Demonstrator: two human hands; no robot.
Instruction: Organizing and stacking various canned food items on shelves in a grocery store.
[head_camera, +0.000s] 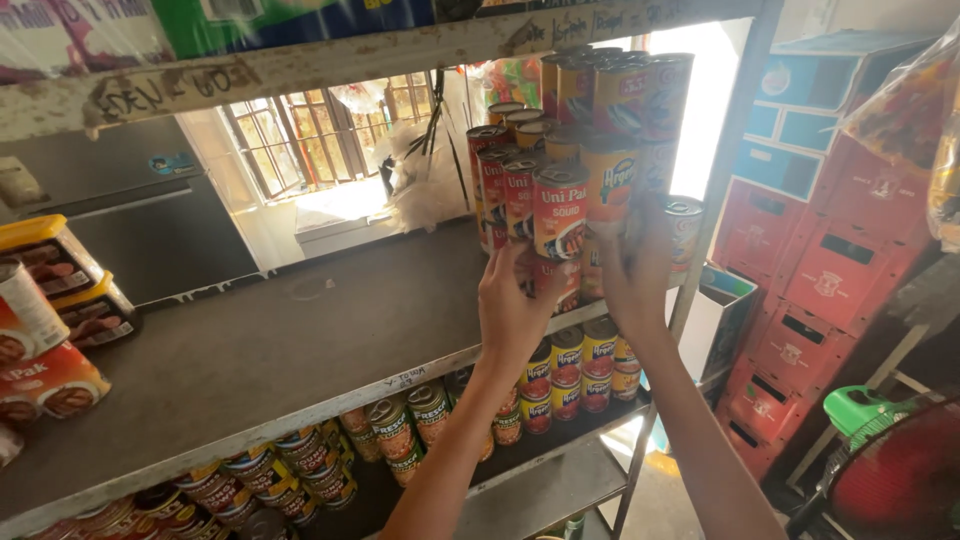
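Note:
A stack of food cans (560, 200) with red, yellow and orange labels stands on the right end of a grey metal shelf (280, 340). My left hand (512, 305) reaches up and grips a red-labelled can at the bottom front of the stack. Beside it, my right hand (637, 270) presses against an orange-labelled can (610, 190) lower in the pile. Both forearms rise from the bottom of the view. The top cans almost touch the shelf board above (300, 60).
Flat yellow tins (60, 270) and packets lie at the shelf's left end. More cans (570, 375) fill the lower shelf. Red plastic crates (830, 260) are stacked on the right, with a green and red fan (890, 470) below. A window (320, 140) shows behind.

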